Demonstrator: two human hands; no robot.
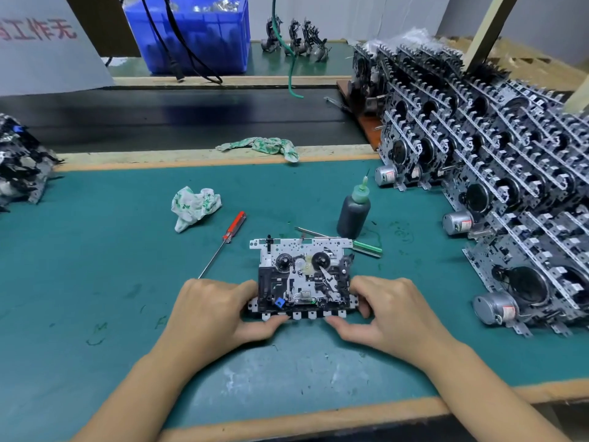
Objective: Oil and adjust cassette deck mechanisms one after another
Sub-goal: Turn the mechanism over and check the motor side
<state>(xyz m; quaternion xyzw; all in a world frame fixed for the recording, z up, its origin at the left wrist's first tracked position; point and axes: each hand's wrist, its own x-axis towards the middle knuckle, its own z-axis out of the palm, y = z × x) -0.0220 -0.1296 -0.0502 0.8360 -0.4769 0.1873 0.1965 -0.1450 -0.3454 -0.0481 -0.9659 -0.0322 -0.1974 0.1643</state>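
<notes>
A cassette deck mechanism (302, 275) lies flat on the green mat (111, 250), reels up, its row of keys facing me. My left hand (210, 311) grips its left end, thumb under the keys. My right hand (392, 311) grips its right end, thumb under the keys from the other side. A dark oil bottle (353, 215) with a green needle nozzle stands just behind the mechanism. A red-handled screwdriver (224, 240) lies to the left of it. A green-handled tool (366, 248) lies at its back right corner.
Several stacked mechanisms with motors (497, 173) fill the right side. A crumpled cloth (194, 207) lies on the mat, another cloth (264, 146) on the wooden rail. A pile of mechanisms (19, 161) sits far left. A blue bin (191, 33) stands behind the black conveyor.
</notes>
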